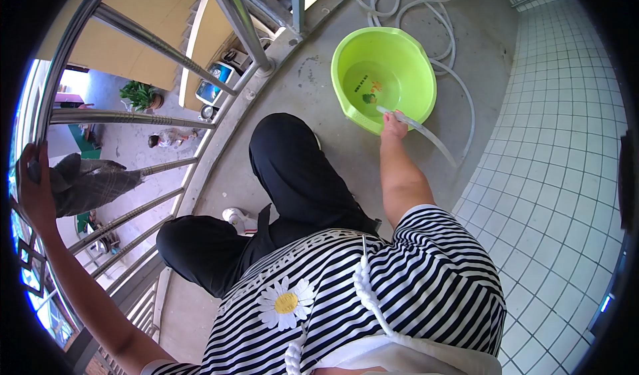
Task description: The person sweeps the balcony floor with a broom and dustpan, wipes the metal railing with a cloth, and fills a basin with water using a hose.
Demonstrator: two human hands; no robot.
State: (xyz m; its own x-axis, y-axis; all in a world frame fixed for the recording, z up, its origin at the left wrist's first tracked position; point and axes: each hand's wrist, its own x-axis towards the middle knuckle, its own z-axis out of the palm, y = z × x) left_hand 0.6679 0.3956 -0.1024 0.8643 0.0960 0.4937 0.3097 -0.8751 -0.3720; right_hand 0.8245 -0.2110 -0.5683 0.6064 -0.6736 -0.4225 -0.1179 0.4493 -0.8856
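My right hand (395, 126) is closed round a pale, see-through hose (429, 135) near its end. The hose end points into a lime-green plastic basin (344, 95) on the floor, just over its near rim. Printed marks show on the basin's bottom; whether water is in it is hard to tell. Far to the left, my left hand (34, 185) is raised at the metal railing (133, 117), fingers wrapped round a grey checked cloth (93, 180) that hangs beside the bars. Part of that grip is hidden.
Loops of the hose (452, 42) lie on the concrete floor behind and right of the basin. A white tiled wall (546, 175) rises at the right. Beyond the railing, a lower level shows a potted plant (138, 95) and a person (172, 137).
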